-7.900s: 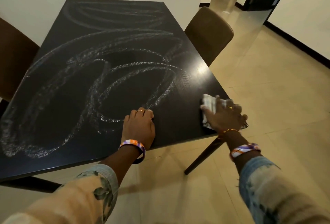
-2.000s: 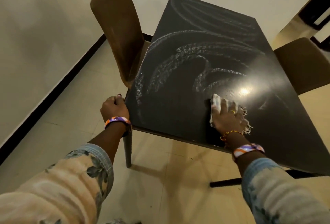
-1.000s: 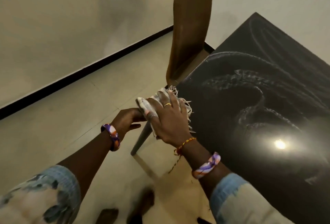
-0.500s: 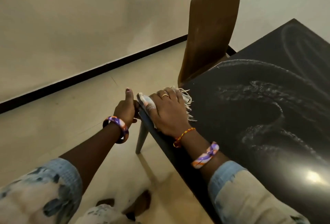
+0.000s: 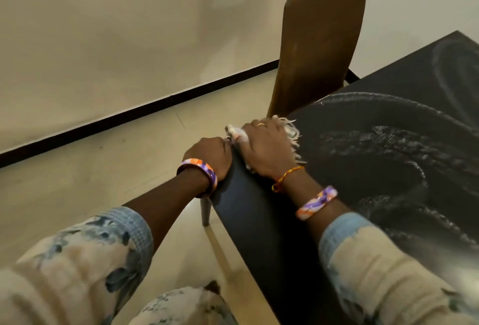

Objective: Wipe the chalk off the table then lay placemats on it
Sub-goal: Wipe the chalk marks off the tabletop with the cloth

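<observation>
The black table (image 5: pixel 259 221) fills the right side, and its near strip looks dark. Pale chalk swirls (image 5: pixel 394 143) cover the rest of its top. A white fringed cloth (image 5: pixel 291 131) lies on the table's near left corner. My right hand (image 5: pixel 267 148) lies on top of the cloth with its fingers bent over the bunched front end. My left hand (image 5: pixel 207 153) is closed against the table's edge at that same corner, touching the right hand. No placemats are in view.
A brown chair (image 5: pixel 318 47) stands pushed in at the table's left side, just beyond my hands. A table leg (image 5: pixel 205 212) drops below the corner. Beige tiled floor (image 5: pixel 90 182) runs left to a wall with a black baseboard (image 5: pixel 129 115).
Since half a second ago my right hand has slid the cloth a little further onto the corner. My left hand's raised thumb has come down into a closed grip at the edge.
</observation>
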